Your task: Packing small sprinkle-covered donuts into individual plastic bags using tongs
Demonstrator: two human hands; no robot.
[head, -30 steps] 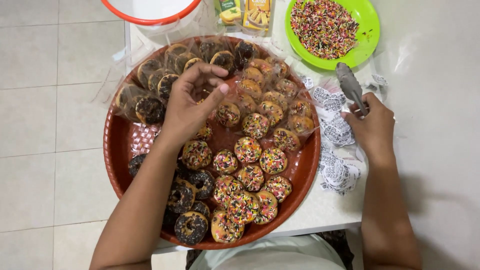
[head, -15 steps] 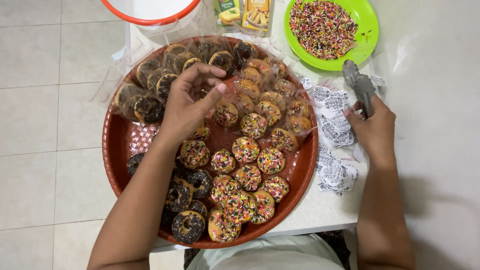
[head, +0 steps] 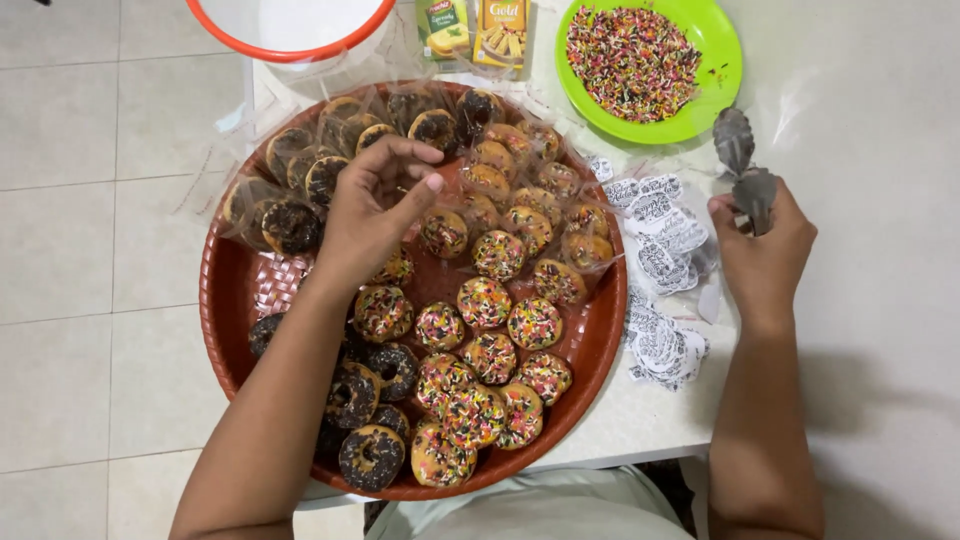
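Note:
A big round red tray (head: pixel 228 290) on a white table holds many small donuts, some with coloured sprinkles (head: pixel 484 302), some chocolate-topped (head: pixel 371 456). Several at the tray's far side sit in clear plastic bags (head: pixel 290 225). My left hand (head: pixel 372 207) hovers over the tray's upper middle, fingers curled with the tips pinched together; whether it grips thin plastic is unclear. My right hand (head: pixel 762 245) is right of the tray and holds metal tongs (head: pixel 745 170), their tips pointing up toward a green plate.
A green plate (head: pixel 722 78) of coloured sprinkles stands at the back right. A pile of small printed labels (head: pixel 660 270) lies between tray and right hand. A white bowl with an orange rim (head: pixel 290 40) and two small packets (head: pixel 472 30) sit behind the tray. Tiled floor lies left.
My right hand has turned the tongs more upright and shifted slightly right. My left hand stays over the tray with fingers pinching a little tighter.

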